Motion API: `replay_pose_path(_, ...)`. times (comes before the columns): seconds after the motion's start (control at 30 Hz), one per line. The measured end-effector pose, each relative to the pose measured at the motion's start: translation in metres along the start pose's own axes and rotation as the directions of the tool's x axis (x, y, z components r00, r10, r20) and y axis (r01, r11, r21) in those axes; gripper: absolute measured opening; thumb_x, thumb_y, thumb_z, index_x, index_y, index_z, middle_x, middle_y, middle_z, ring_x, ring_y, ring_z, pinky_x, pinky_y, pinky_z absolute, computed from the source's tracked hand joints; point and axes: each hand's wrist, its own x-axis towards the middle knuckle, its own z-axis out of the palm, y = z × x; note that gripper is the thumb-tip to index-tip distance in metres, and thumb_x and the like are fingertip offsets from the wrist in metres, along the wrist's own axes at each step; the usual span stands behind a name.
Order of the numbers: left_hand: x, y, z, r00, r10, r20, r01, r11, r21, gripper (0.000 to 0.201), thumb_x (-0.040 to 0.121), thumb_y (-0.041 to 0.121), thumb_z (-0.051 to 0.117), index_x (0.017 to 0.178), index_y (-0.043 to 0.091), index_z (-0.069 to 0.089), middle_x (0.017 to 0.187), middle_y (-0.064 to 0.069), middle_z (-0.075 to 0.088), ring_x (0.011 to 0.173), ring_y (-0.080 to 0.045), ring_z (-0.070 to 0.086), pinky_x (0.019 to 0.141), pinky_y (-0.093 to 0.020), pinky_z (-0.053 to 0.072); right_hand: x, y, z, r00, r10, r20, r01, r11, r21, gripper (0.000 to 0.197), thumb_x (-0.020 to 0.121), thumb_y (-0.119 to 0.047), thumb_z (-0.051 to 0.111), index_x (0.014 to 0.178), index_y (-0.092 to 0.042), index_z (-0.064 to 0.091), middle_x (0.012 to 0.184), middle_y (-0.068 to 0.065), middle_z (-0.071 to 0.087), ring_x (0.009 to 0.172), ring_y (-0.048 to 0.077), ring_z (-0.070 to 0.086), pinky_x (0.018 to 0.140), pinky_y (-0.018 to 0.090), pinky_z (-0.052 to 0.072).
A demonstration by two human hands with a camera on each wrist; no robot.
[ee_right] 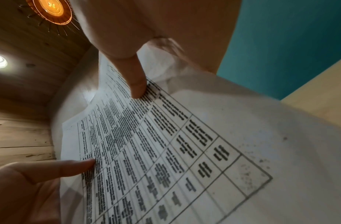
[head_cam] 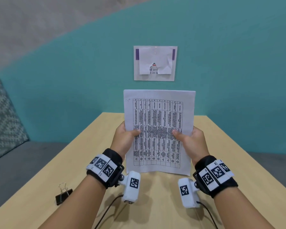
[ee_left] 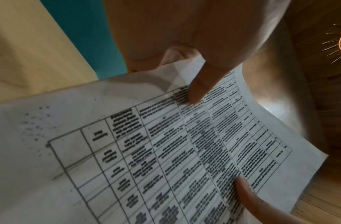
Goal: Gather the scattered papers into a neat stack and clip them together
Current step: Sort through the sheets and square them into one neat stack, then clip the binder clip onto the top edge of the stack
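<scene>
I hold a stack of white papers (head_cam: pixel 158 129) upright, its bottom edge resting on the wooden table (head_cam: pixel 155 204); the front sheet carries a printed table of text. My left hand (head_cam: pixel 127 138) grips the stack's left edge, thumb on the front, fingers hidden behind. My right hand (head_cam: pixel 188 139) grips the right edge the same way. The left wrist view shows the papers (ee_left: pixel 166 151) with my left thumb pressed on the print, and the right wrist view shows the papers (ee_right: pixel 166 144) under my right thumb. A black binder clip (head_cam: pixel 63 195) lies on the table at the near left, apart from both hands.
A teal wall (head_cam: pixel 56 96) stands behind the table, with a white notice (head_cam: pixel 155 63) stuck on it. A grey bench (head_cam: pixel 23 161) with a patterned cushion (head_cam: pixel 3 116) runs along the left. Cables (head_cam: pixel 106 212) trail from both wrist cameras across the near table.
</scene>
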Motion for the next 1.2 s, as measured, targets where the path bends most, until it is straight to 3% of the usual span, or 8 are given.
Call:
replay_pose_path(0.13, -0.009, 0.015, -0.018, 0.998, 0.029, 0.056, -0.032, 0.998, 0.058, 0.032, 0.094, -0.004, 0.064, 0.122, 0.012, 0.066, 0.116, -0.003, 0.077, 0.102, -0.021, 0.073, 0.090, -0.037, 0.057, -0.002, -0.012, 0.002, 1.000, -0.015, 0.009, 0.014, 1.000, 0.002, 0.019, 0.090, -0.005, 0.071, 0.108, -0.014, 0.070, 0.107, 0.003, 0.075, 0.104, 0.024, 0.071, 0.102, 0.049, 0.052)
replay_pose_path(0.27, -0.020, 0.033, -0.058, 0.998, 0.054, 0.029, -0.059, 0.976, 0.209, 0.017, 0.092, -0.006, 0.066, 0.093, 0.011, 0.062, 0.083, -0.007, 0.074, 0.069, -0.020, 0.068, 0.066, -0.032, 0.055, -0.005, -0.018, 0.006, 1.000, -0.009, 0.021, 0.008, 0.999, 0.036, 0.020, 0.090, -0.003, 0.071, 0.109, -0.010, 0.070, 0.110, 0.007, 0.075, 0.106, 0.025, 0.070, 0.102, 0.049, 0.051)
replay_pose_path(0.37, -0.028, 0.036, -0.099, 0.999, 0.032, -0.007, -0.026, 0.911, 0.412, 0.014, 0.092, -0.005, 0.063, 0.091, 0.008, 0.064, 0.076, -0.007, 0.070, 0.062, -0.020, 0.061, 0.059, -0.029, 0.048, -0.008, -0.018, 0.009, 0.999, -0.003, 0.041, 0.002, 1.000, 0.023, 0.016, 0.089, -0.005, 0.072, 0.102, -0.015, 0.071, 0.107, 0.005, 0.075, 0.104, 0.024, 0.071, 0.102, 0.047, 0.052)
replay_pose_path(0.57, -0.052, 0.018, -0.178, 0.933, -0.360, 0.020, 0.124, 0.371, 0.920, 0.009, 0.091, 0.027, 0.074, 0.094, 0.019, 0.074, 0.086, 0.001, 0.071, 0.074, -0.016, 0.060, 0.060, -0.027, 0.047, -0.014, -0.019, 0.014, 0.996, 0.013, 0.083, -0.014, 1.000, 0.011, 0.021, 0.089, -0.007, 0.073, 0.110, -0.011, 0.072, 0.105, -0.001, 0.075, 0.101, 0.017, 0.070, 0.096, 0.036, 0.053)
replay_pose_path(0.63, -0.059, 0.015, -0.192, 0.901, -0.435, -0.012, 0.149, 0.283, 0.947, 0.023, 0.087, 0.041, 0.078, 0.097, 0.021, 0.074, 0.090, -0.001, 0.074, 0.077, -0.017, 0.062, 0.060, -0.028, 0.050, -0.015, -0.018, 0.016, 0.996, 0.022, 0.089, -0.024, 1.000, 0.018, 0.025, 0.089, -0.005, 0.072, 0.113, -0.007, 0.071, 0.105, 0.000, 0.075, 0.099, 0.016, 0.070, 0.095, 0.035, 0.053)
replay_pose_path(0.77, -0.066, 0.012, -0.204, 0.896, -0.438, -0.075, 0.222, 0.295, 0.929, 0.036, 0.080, 0.046, 0.085, 0.095, 0.015, 0.075, 0.084, -0.001, 0.078, 0.076, -0.017, 0.068, 0.060, -0.027, 0.052, -0.016, -0.017, 0.019, 0.995, 0.039, 0.096, -0.042, 0.999, 0.024, 0.025, 0.089, -0.005, 0.072, 0.114, -0.005, 0.070, 0.106, 0.003, 0.074, 0.100, 0.019, 0.070, 0.092, 0.033, 0.054)
replay_pose_path(0.93, -0.063, 0.010, -0.203, 0.902, -0.424, -0.078, 0.224, 0.306, 0.925, 0.021, 0.088, 0.027, 0.080, 0.081, 0.011, 0.070, 0.079, -0.004, 0.070, 0.074, -0.017, 0.061, 0.058, -0.025, 0.052, -0.015, -0.013, 0.023, 0.993, 0.051, 0.109, -0.055, 0.998, 0.034, 0.021, 0.087, -0.005, 0.074, 0.108, -0.010, 0.072, 0.106, 0.003, 0.076, 0.101, 0.020, 0.071, 0.099, 0.042, 0.053)
replay_pose_path(1.2, -0.049, 0.058, -0.172, 0.984, -0.165, -0.061, 0.152, 0.621, 0.769, 0.031, 0.078, 0.018, 0.090, 0.088, 0.008, 0.063, 0.094, -0.025, 0.077, 0.070, -0.024, 0.069, 0.075, -0.036, 0.061, -0.015, -0.009, 0.024, 0.990, 0.055, 0.130, -0.060, 0.998, 0.028, 0.022, 0.087, -0.006, 0.074, 0.108, -0.009, 0.072, 0.105, 0.004, 0.077, 0.101, 0.021, 0.072, 0.101, 0.045, 0.053)
